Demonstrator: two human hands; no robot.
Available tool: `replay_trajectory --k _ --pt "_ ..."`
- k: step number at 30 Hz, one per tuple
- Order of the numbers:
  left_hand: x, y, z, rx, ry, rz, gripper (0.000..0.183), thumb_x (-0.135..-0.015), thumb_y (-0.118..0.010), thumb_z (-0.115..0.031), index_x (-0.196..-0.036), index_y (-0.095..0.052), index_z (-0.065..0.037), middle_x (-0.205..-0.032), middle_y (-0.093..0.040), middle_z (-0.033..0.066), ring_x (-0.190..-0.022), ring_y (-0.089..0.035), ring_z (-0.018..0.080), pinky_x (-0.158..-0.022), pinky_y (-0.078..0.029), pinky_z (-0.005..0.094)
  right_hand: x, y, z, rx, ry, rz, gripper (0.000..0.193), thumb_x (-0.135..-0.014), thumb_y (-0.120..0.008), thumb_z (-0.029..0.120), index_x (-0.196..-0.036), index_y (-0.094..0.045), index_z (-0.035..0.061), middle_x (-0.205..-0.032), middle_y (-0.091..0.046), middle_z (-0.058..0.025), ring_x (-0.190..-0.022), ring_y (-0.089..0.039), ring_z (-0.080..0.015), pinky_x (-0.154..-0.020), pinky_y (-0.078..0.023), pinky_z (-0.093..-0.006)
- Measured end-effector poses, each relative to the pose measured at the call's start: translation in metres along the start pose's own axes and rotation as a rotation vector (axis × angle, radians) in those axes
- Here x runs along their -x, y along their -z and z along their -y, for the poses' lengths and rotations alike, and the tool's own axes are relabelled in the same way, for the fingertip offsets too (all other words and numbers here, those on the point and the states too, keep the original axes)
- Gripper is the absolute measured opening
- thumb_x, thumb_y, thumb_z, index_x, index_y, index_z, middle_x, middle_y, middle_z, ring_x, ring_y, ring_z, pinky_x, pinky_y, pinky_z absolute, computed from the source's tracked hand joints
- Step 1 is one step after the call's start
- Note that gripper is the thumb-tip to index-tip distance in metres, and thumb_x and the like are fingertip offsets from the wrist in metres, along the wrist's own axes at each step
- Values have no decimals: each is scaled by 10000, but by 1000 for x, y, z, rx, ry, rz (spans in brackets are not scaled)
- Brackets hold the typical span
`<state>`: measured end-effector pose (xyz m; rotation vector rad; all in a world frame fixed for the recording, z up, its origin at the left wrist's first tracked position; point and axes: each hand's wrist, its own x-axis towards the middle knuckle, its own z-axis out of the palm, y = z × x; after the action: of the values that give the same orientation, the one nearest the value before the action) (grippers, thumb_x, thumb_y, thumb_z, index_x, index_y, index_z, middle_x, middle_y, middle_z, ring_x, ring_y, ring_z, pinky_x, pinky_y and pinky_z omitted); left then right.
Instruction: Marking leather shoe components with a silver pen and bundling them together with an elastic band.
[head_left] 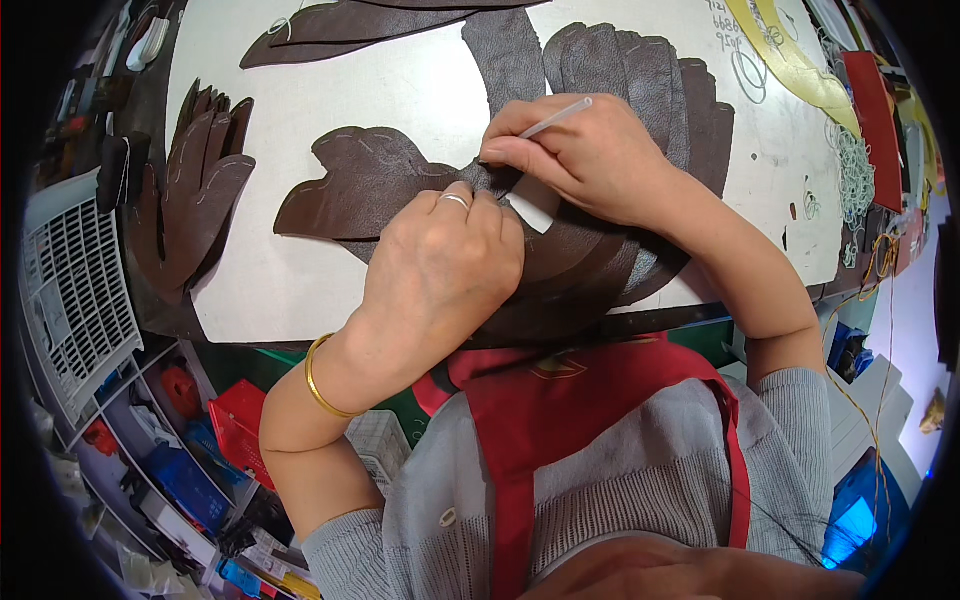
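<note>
My right hand grips a thin translucent white marking pen refill, its upper end slanting out past the fingers. Its lower tip is hidden behind the hand. Fingers curled, my left hand presses on a dark brown leather piece with wavy edges and pale marks along its rim. Both hands meet at the narrow part of this piece. Beside the right fingers shows a small white flat piece, partly covered. Stacked brown leather pieces lie under my right wrist and toward the table's near edge.
More leather pieces lie fanned at the table's left and back. On the right are yellow ribbon, tangled pale thread and a red flat piece. A white grille and red basket stand left, below the white tabletop.
</note>
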<state>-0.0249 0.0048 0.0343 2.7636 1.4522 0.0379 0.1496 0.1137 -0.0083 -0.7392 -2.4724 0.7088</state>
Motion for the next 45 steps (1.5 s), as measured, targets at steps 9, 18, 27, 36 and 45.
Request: replay_trajectory --k 9,18,27,36,45 --pt "-2 3 -2 -11 6 -7 200 -740 -675 -54 -936 -682 -14 -980 -713 131 -948 -708 260 -783 -580 347 1 8 -2 -4 3 13 366 -1018 -543 397 -924 -735 100 -741 -693 -111 -668 -676 -323 -601 -531 -429" --pt "-1 10 6 80 21 -8 295 -731 -645 -27 -1025 -668 -14 -859 -644 109 -811 -668 252 -725 -568 350 -9 48 -10 -72 -100 117 220 -986 -627 218 -1080 -696 31 -1006 -722 -117 -902 -708 -285 -829 -546 -342" --pt "-1 62 56 212 151 -482 230 -762 -737 65 -984 -719 7 -864 -723 140 -754 -710 273 -681 -576 333 -30 39 -39 211 375 -86 254 -854 -623 182 -1093 -670 108 -975 -726 -58 -979 -696 -245 -977 -513 -412" --pt "-14 49 59 658 -149 -60 269 -782 -724 39 -1044 -728 -25 -929 -723 131 -820 -700 308 -737 -560 366 48 112 2 13 180 187 272 -779 -753 222 -1002 -669 90 -888 -697 -80 -824 -668 -317 -810 -529 -407" --pt "-115 -34 122 5 -28 -361 215 -860 -687 -94 -1073 -670 -72 -980 -657 99 -919 -645 313 -805 -548 409 37 59 -27 208 190 34 231 -838 -727 247 -985 -628 100 -882 -651 -48 -906 -631 -259 -864 -473 -386"
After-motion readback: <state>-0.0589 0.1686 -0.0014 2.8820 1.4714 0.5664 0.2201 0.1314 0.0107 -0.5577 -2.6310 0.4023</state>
